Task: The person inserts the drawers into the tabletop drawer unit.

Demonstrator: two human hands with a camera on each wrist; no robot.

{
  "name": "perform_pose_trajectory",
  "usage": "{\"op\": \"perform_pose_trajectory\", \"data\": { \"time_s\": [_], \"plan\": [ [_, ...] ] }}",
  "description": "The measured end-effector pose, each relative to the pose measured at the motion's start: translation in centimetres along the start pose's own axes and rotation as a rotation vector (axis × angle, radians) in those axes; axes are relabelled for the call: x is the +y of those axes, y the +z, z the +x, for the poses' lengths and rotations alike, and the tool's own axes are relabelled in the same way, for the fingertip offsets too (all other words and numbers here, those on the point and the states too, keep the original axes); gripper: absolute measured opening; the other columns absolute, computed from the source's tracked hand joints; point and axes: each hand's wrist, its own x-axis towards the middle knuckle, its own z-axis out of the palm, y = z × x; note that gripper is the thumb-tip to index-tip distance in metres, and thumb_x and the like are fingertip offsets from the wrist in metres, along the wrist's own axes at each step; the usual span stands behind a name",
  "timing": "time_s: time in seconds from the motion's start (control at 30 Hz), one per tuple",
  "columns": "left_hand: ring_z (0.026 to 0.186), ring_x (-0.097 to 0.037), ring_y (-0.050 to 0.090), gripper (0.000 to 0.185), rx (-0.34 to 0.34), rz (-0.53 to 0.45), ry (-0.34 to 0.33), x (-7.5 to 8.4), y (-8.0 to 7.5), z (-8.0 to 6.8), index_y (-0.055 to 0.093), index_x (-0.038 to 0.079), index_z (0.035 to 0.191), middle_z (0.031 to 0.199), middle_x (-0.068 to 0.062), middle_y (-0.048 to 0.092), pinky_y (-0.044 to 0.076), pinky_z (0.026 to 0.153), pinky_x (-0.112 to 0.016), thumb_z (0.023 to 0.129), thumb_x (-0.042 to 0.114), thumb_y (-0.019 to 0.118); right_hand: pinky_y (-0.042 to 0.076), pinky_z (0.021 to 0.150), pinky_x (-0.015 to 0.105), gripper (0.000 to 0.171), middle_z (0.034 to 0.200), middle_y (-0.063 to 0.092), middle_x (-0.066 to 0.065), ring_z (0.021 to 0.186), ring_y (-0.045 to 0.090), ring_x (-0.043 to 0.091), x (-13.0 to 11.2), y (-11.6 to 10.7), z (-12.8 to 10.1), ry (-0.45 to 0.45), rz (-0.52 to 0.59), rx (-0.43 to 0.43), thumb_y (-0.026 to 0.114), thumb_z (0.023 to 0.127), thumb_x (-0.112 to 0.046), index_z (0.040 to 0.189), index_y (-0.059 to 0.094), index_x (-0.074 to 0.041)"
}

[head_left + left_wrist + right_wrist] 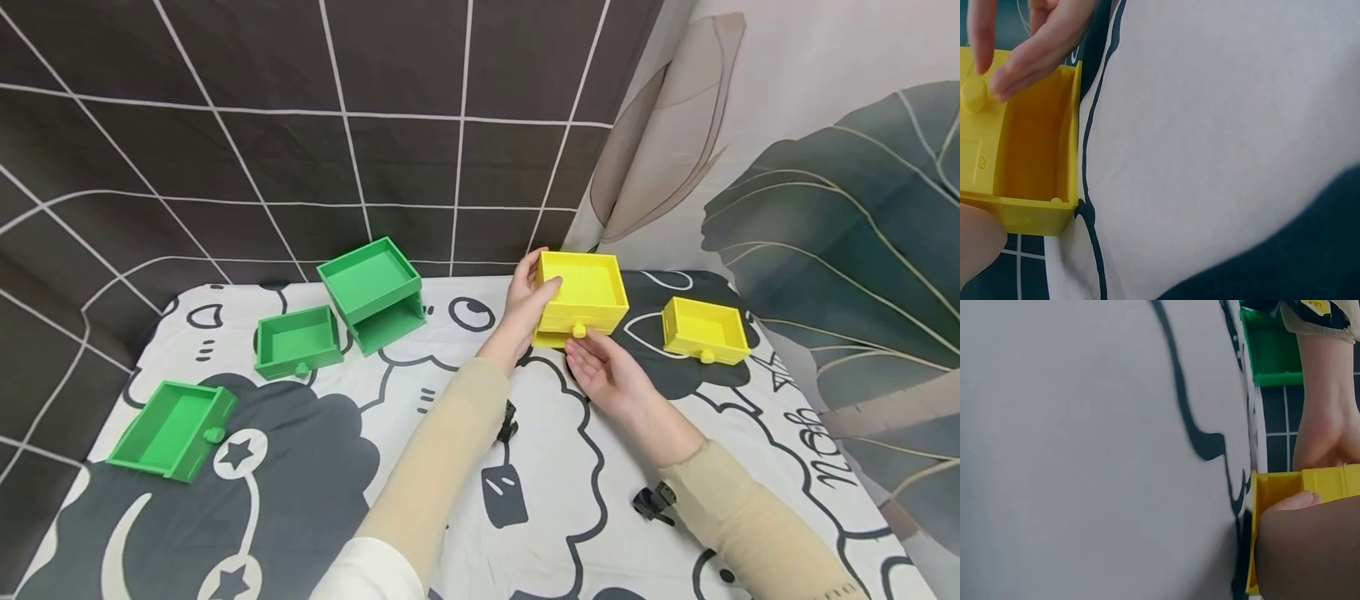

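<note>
A small yellow drawer cabinet stands at the back of the cloth. My left hand grips it by its left side, thumb over the top edge. A drawer with a round knob sits in its upper slot; the lower slot gapes with no drawer in it. Just in front, my right hand is turned partly palm up, its fingers loosely bent and the fingertips close below the knob, holding nothing. To the right lies a loose yellow drawer with its knob facing me.
On the left stands a green cabinet with an empty lower slot. Near it lie two loose green drawers, one beside it and one farther left. A dark gridded cloth rises behind, and a leaf-patterned curtain hangs at right.
</note>
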Motion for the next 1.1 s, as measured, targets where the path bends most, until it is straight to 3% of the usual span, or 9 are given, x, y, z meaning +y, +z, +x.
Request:
{"op": "perform_pose_trajectory", "data": {
  "time_s": [0.37, 0.83, 1.1],
  "plan": [
    [0.155, -0.023, 0.042, 0.064, 0.000, 0.009, -0.010, 0.0, 0.1, 0.1, 0.044, 0.019, 0.159, 0.164, -0.007, 0.045, 0.037, 0.131, -0.036, 0.100, 0.006, 0.064, 0.063, 0.095, 0.023, 0.025, 0.097, 0.080, 0.004, 0.093, 0.077, 0.012, -0.6, -3.5, -1.8, 0.036, 0.011, 0.033, 0.061, 0.108, -0.021, 0.094, 0.077, -0.006],
    [0.155, -0.023, 0.042, 0.064, 0.004, 0.005, -0.004, 0.0, 0.0, 0.0, 0.043, 0.019, 0.159, 0.164, -0.006, 0.044, 0.038, 0.130, -0.036, 0.100, 0.006, 0.064, 0.064, 0.097, 0.025, 0.020, 0.101, 0.082, 0.006, 0.097, 0.080, 0.015, -2.9, -7.5, -4.0, 0.048, 0.018, 0.050, 0.065, 0.107, -0.020, 0.100, 0.078, -0.008],
    [0.156, -0.022, 0.041, 0.064, 0.004, 0.011, -0.013, -0.1, -0.1, 0.0, 0.043, 0.019, 0.160, 0.166, -0.006, 0.043, 0.037, 0.131, -0.035, 0.101, 0.006, 0.063, 0.064, 0.099, 0.028, 0.021, 0.104, 0.082, 0.009, 0.099, 0.080, 0.018, -4.7, -10.1, -4.7, 0.043, 0.078, 0.039, 0.064, 0.107, -0.020, 0.101, 0.078, -0.005]
  ]
}}
